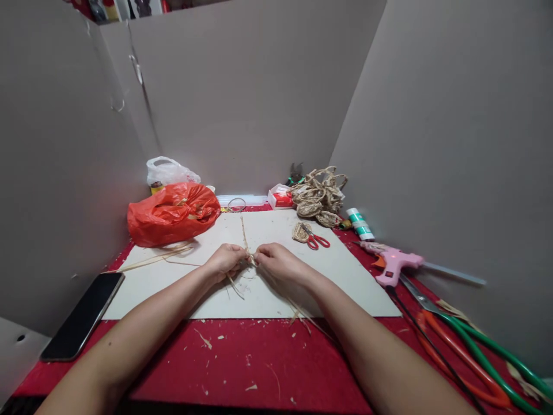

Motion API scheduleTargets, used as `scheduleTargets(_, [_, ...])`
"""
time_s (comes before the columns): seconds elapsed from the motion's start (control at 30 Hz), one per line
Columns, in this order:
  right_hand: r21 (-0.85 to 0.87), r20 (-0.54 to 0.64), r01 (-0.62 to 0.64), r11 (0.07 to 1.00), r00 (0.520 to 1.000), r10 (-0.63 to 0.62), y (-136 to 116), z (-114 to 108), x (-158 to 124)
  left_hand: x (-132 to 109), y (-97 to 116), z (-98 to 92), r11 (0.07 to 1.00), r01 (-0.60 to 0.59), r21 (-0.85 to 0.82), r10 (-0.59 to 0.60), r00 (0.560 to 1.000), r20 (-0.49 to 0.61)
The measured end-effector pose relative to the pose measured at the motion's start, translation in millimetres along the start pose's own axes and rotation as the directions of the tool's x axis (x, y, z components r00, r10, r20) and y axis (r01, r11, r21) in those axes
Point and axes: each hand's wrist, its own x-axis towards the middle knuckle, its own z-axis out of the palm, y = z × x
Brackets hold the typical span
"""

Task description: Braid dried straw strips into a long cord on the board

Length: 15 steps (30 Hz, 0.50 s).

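My left hand (226,260) and my right hand (275,262) meet over the middle of a white board (345,288). Both are closed, fingertips pinched on a thin braid of straw-coloured fibre (244,233). Its finished-looking length points away from me, and loose strands (235,286) hang out below my left hand. More loose ends (300,314) trail under my right wrist. Small red-handled scissors (317,239) lie to the right, partly on a coiled oval of braid (301,231). My fingers hide the spot where the strands cross.
An orange plastic bag (173,213) of fibre sits back left, near loose strips (151,257) and a phone (82,317). Braided loops (322,193) are piled back right. A pink glue gun (395,262) and large shears (466,340) lie along the right on red cloth (242,369).
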Motion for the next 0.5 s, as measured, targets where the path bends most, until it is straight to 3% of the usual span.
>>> scheduleTargets(0.1, [0.056,0.043,0.010,0.998,0.999,-0.012,-4.6,12.1,-1.7,-2.3,0.6,-0.1,0.997,-0.011,-0.077,0.012,1.000,0.020])
scheduleTargets(0.2, [-0.015,0.060,0.007,1.000,0.998,-0.006,-7.5,25.4,-4.1,-4.3,0.5,-1.2,0.987,-0.021,-0.161,0.033,0.997,0.071])
scheduleTargets(0.33, [0.051,0.182,-0.073,0.996,0.981,0.062,-16.4,27.0,-12.6,-4.9,-1.6,-2.0,0.991,-0.027,-0.133,0.035,0.998,0.058])
scheduleTargets(0.37, [0.118,0.270,-0.085,0.989,0.961,0.050,-19.1,22.8,-15.5,-4.9,-2.1,-2.0,0.993,-0.025,-0.117,0.031,0.998,0.048])
scheduleTargets(0.43, [0.270,0.499,-0.113,0.956,0.866,-0.038,-22.3,9.7,-20.3,-5.1,-2.7,-2.0,0.994,-0.020,-0.110,0.025,0.999,0.042])
scheduleTargets(0.47, [0.332,0.572,-0.135,0.934,0.816,-0.086,-22.1,1.9,-21.3,-5.1,-2.8,-2.1,0.993,-0.022,-0.118,0.027,0.998,0.048])
scheduleTargets(0.5, [0.379,0.577,-0.150,0.913,0.810,-0.107,-20.4,-5.6,-21.0,-5.2,-2.7,-2.2,0.991,-0.024,-0.129,0.032,0.998,0.057])
